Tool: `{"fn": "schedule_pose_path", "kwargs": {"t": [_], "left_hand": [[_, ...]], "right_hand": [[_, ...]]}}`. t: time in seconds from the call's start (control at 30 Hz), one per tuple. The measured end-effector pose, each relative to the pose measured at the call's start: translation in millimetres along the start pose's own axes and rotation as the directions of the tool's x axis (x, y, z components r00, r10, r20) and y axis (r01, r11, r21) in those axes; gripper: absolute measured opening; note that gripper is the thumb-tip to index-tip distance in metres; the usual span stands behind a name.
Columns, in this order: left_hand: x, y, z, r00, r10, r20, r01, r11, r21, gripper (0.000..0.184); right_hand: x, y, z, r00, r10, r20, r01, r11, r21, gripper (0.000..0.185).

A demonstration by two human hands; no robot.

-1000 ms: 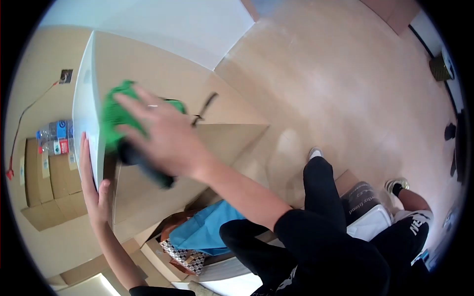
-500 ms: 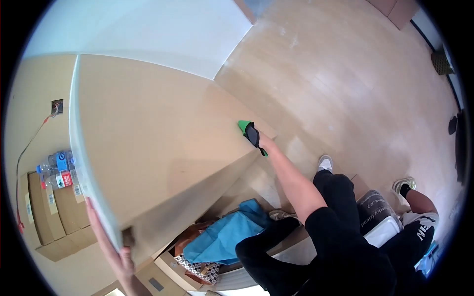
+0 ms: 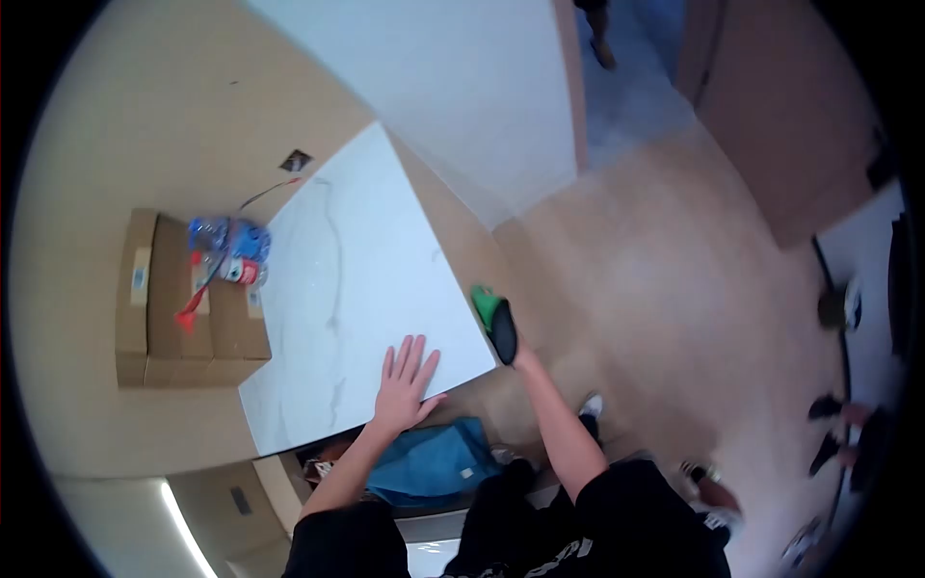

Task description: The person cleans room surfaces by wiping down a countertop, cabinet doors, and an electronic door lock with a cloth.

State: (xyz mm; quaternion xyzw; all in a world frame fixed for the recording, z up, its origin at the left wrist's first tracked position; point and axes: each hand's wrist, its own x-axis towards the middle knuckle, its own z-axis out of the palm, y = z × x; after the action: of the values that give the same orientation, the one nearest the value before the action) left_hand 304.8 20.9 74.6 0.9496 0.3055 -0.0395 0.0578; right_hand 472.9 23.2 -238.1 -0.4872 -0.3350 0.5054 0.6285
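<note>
Green-and-black pad (image 3: 487, 310) sits at the marbled top's (image 3: 385, 260) 3 o'clock edge, hiding the right hand's (image 3: 521, 354) fingers, so I cannot tell their grip; the left hand (image 3: 404, 385), fingers spread, lies flat, perhaps for bracing.

Perhaps a home interior, judging through blur: marbled countertop (image 3: 371, 260) at left, loose wire (image 3: 270, 191) by wall (image 3: 77, 318), brown door (image 3: 785, 125) far right.

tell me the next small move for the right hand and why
Probably slide the green-and-black item along the beige side panel with the right hand: it sits beside the white top's edge, near a corner, and the left hand lies flat on that top, perhaps steadying it.
</note>
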Motion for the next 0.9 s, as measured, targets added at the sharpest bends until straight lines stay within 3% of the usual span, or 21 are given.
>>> {"fn": "schedule_pose_path", "kwargs": {"t": [0.03,0.07,0.1,0.13,0.17,0.2,0.23,0.3,0.33,0.37,0.4,0.43,0.47,0.5,0.53,0.57,0.6,0.7,0.77,0.83,0.9], "left_hand": [[0.2,-1.1,-0.7,1.000,0.005,-0.001,-0.005,1.000,-0.012,0.078],[1.0,-0.7,-1.1,0.999,-0.027,-0.041,0.026,0.999,-0.021,0.078],[0.6,-0.7,-1.3,0.999,-0.010,-0.031,0.010,1.000,-0.004,0.077],[-0.7,-0.4,-2.1,1.000,0.006,-0.014,-0.006,1.000,0.012,0.077],[-1.5,-0.5,-2.6,0.999,-0.029,-0.034,0.028,1.000,-0.006,0.077],[-2.8,-0.4,-3.9,0.999,-0.008,-0.033,0.009,1.000,0.015,0.077],[-1.0,-3.0,-5.8,0.999,0.016,-0.036,-0.015,0.999,0.045,0.076],[1.2,-4.9,-3.7,0.997,0.004,-0.080,-0.002,1.000,0.023,0.077],[-3.5,-3.9,-1.1,0.996,0.008,-0.090,-0.008,1.000,0.007,0.077],[-7.0,-5.0,1.1,0.994,-0.044,-0.102,0.044,0.999,0.001,0.077],[-7.1,-5.3,4.8,0.989,-0.015,-0.145,0.015,1.000,0.004,0.080],[-7.6,-4.2,8.7,0.982,0.013,-0.188,-0.012,1.000,0.007,0.083],[-10.1,-3.9,11.5,0.980,-0.013,-0.198,0.009,1.000,-0.021,0.084],[-11.8,-4.5,15.8,0.978,-0.036,-0.204,0.026,0.998,-0.052,0.086],[-11.1,-7.3,21.2,0.968,-0.028,-0.250,0.010,0.997,-0.074,0.087],[-15.0,-10.0,27.8,0.954,-0.020,-0.298,-0.009,0.995,-0.097,0.087],[-25.8,-8.8,30.3,0.952,-0.058,-0.299,0.024,0.993,-0.115,0.087],[-62.1,-29.5,21.6,0.916,-0.248,-0.316,0.171,0.953,-0.252,0.080],[-119.3,-47.1,27.0,0.793,-0.492,-0.359,0.433,0.870,-0.236,0.075],[-172.6,-69.0,33.2,0.721,-0.579,-0.381,0.488,0.814,-0.314,0.065],[-211.5,-77.5,47.4,0.569,-0.714,-0.408,0.469,0.689,-0.552,0.057]], "right_hand": [[-12.9,-8.5,-13.7,0.999,-0.002,0.048,0.010,0.985,-0.173,0.051],[-28.5,-42.0,-18.6,0.913,-0.401,0.070,0.407,0.900,-0.154,0.055],[-39.6,-74.8,-20.4,0.907,-0.405,0.117,0.419,0.893,-0.163,0.055],[-51.6,-79.5,-24.6,0.992,-0.120,0.027,0.119,0.993,0.018,0.052],[-62.0,-94.9,-26.6,0.979,0.203,-0.011,-0.197,0.958,0.207,0.048],[-71.1,-120.4,-17.2,0.941,0.319,-0.115,-0.284,0.926,0.249,0.045],[-70.7,-146.0,-16.6,0.944,0.316,-0.092,-0.291,0.931,0.221,0.045],[-59.7,-181.2,-16.0,0.998,0.001,-0.056,0.037,0.746,0.665,0.042],[-46.9,-166.7,-28.7,0.996,-0.060,-0.065,0.084,0.873,0.481,0.040],[-54.4,-251.7,-0.8,0.988,-0.120,-0.095,0.152,0.832,0.534,0.039],[-47.6,-249.0,-9.1,0.995,-0.094,-0.032,0.100,0.957,0.273,0.039],[-57.6,-310.9,18.3,0.994,0.108,-0.034,-0.104,0.990,0.097,0.040],[-63.7,-292.3,15.2,0.986,-0.165,0.007,0.152,0.892,-0.426,0.040],[-59.9,-285.4,26.0,0.988,-0.147,0.050,0.154,0.890,-0.429,0.040],[-59.0,-278.5,40.1,0.948,-0.270,0.167,0.299,0.581,-0.757,0.043],[-61.0,-272.2,53.2,0.881,-0.334,0.334,0.397,0.138,-0.907,0.046],[-65.5,-269.3,62.4,0.877,-0.312,0.365,0.421,0.135,-0.897,0.046],[-65.3,-270.3,90.6,0.907,-0.259,0.332,0.318,-0.093,-0.943,0.049],[-80.7,-263.8,109.2,0.910,-0.293,0.293,0.272,-0.109,-0.956,0.052],[-83.5,-243.2,142.4,0.901,-0.255,0.352,0.324,-0.147,-0.935,0.056],[-100.2,-230.6,195.2,0.884,-0.148,0.443,0.430,-0.111,-0.896,0.060]]}}
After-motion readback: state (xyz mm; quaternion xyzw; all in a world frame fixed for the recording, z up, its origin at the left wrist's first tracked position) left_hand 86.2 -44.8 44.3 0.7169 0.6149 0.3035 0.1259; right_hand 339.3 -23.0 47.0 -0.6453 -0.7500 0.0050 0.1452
